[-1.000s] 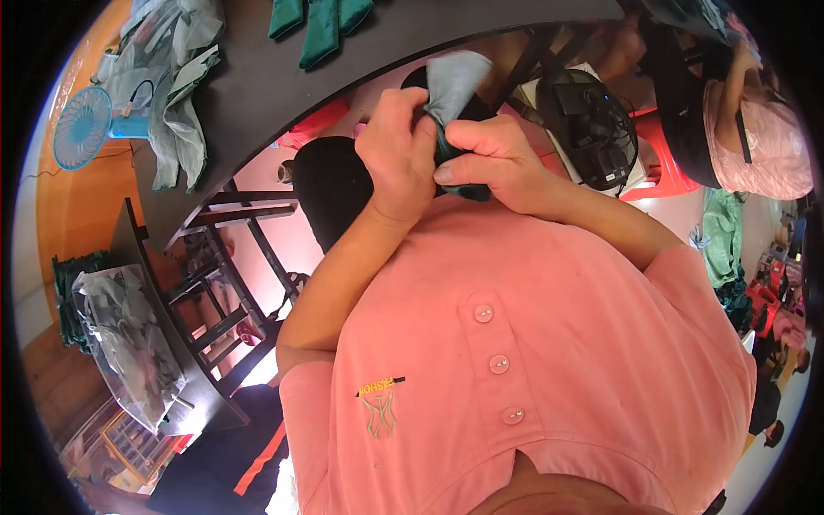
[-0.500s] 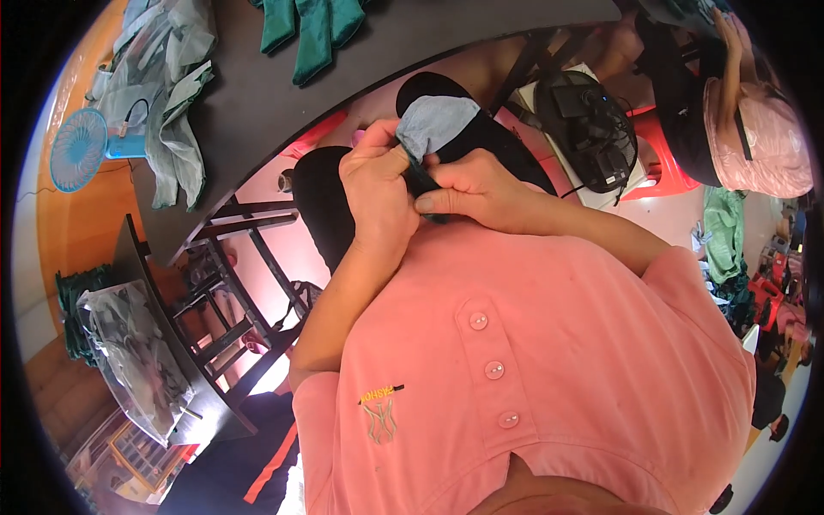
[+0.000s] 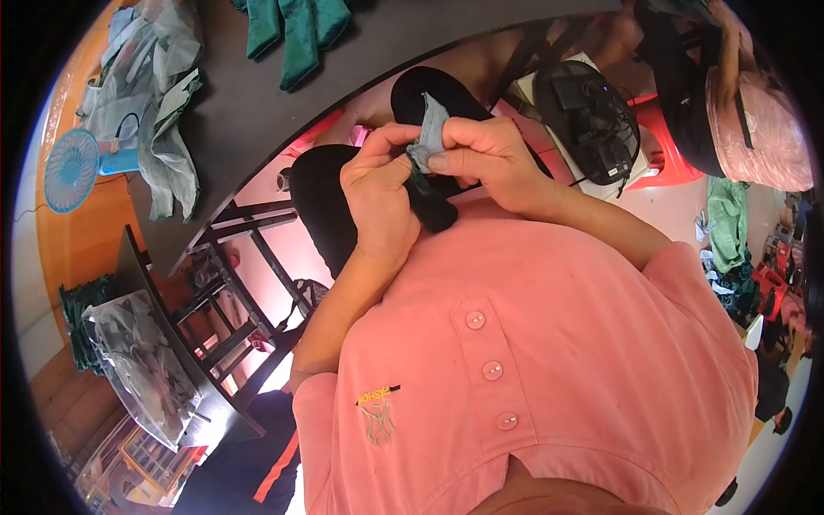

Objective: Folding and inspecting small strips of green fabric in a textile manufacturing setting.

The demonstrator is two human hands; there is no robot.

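Above my lap, a small piece of fabric [image 3: 433,125] is pinched between both hands; it is pale grey-blue on one part and dark green on the other. My left hand [image 3: 380,184] is closed on its green part, which hangs down as a dark tube toward my shirt. Thumb and fingers of my right hand [image 3: 489,163] grip the pale part, close to the left fingertips. A pale pointed end sticks up between the hands. Where the two colours meet is partly hidden by my fingers.
Green velvety strips [image 3: 296,39] and grey-green cloth pieces [image 3: 163,94] lie on the dark table [image 3: 257,112]. A blue fan [image 3: 73,170] stands at the left. To the right, a black bag [image 3: 584,124] rests near a red stool [image 3: 665,154]; another person's arm [image 3: 730,69] is beyond.
My right hand has moved up from the green part to the pale part. The pale part, wide and rounded before, is now bunched narrow, and more of the green tube shows below.
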